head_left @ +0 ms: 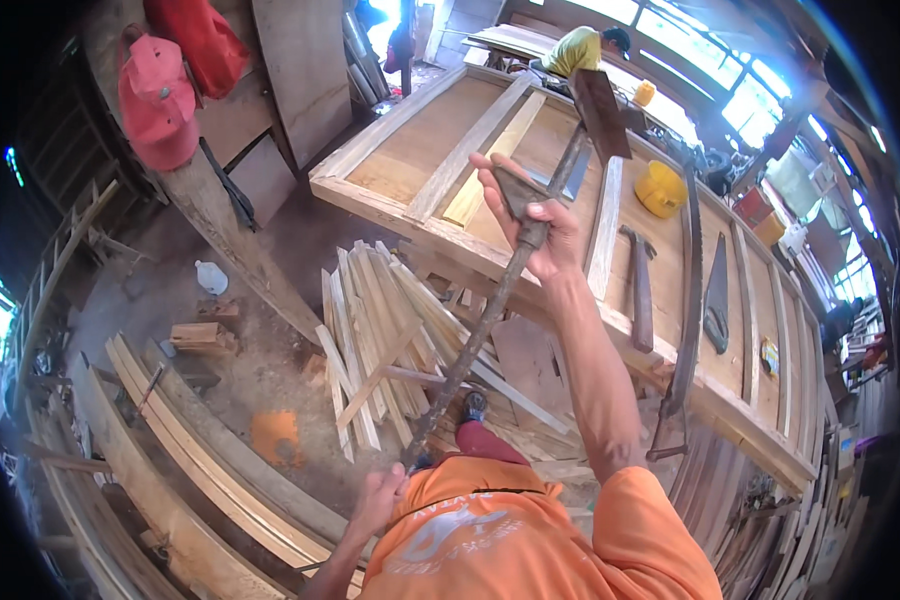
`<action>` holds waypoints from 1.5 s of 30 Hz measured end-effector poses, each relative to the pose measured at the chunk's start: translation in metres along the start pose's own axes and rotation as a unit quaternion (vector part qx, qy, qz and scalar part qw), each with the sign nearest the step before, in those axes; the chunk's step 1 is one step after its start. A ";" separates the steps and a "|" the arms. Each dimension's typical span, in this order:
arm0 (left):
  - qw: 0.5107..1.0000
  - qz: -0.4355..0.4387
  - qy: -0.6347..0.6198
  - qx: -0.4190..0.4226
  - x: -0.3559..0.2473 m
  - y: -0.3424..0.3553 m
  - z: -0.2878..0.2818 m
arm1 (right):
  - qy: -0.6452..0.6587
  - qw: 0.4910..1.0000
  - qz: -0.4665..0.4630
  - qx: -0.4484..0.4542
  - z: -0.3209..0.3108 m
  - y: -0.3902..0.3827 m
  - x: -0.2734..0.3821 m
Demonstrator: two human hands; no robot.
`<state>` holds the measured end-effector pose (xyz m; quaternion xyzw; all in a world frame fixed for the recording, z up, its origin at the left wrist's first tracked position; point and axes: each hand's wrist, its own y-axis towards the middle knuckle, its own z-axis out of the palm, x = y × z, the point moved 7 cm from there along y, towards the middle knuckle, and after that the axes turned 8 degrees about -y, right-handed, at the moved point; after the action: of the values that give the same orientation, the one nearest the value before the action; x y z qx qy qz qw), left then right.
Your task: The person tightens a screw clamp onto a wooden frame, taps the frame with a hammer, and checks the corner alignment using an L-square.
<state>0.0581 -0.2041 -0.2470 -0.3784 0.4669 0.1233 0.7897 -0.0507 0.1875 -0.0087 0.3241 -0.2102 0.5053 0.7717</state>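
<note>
My right hand (540,230) grips the triangular metal fitting (515,190) of a long rusty bar clamp (475,340), raised in front of the framed wooden panel. A brown block-like plate (602,115) sits at the bar's far end. My left hand (380,495) is closed on the bar's lower end by my waist. On the panel (380,205) lie a hammer (640,285), a handsaw (715,300), a yellow hard hat (660,188) and a yellowish wood strip (495,160). A long dark bar (680,370) lies across the panel at the right.
A co-worker in a yellow top (575,55) bends beyond the panel. A pile of strips (370,310) lies below it, long boards (170,440) at lower left. A leaning plank (220,230), caps (155,105) and a white plastic jug (213,278) are at left.
</note>
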 end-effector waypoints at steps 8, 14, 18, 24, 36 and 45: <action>0.989 0.126 0.060 -0.041 -0.022 0.012 0.012 | -0.463 0.868 0.131 -0.125 -0.018 -0.058 -0.044; 0.966 0.205 0.115 -0.112 -0.079 0.004 0.001 | -0.730 0.642 0.235 0.000 0.021 -0.124 -0.086; 0.973 0.179 0.117 -0.083 -0.077 -0.003 -0.003 | -0.406 0.896 0.016 -0.180 0.004 -0.092 -0.079; 0.988 0.124 0.079 -0.047 -0.079 -0.012 0.011 | 0.062 0.991 0.044 -0.106 0.017 -0.054 -0.105; 0.885 0.236 0.399 -0.046 -0.209 0.051 0.057 | 0.065 0.985 0.086 -0.135 0.040 -0.045 -0.127; 0.921 0.267 0.284 -0.017 -0.235 0.027 0.038 | 0.035 0.998 0.049 0.017 0.069 -0.017 -0.099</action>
<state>-0.0579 -0.1214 -0.0545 -0.2724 0.7529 0.2249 0.5553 -0.0749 0.0694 -0.0298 0.3087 -0.1904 0.5567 0.7474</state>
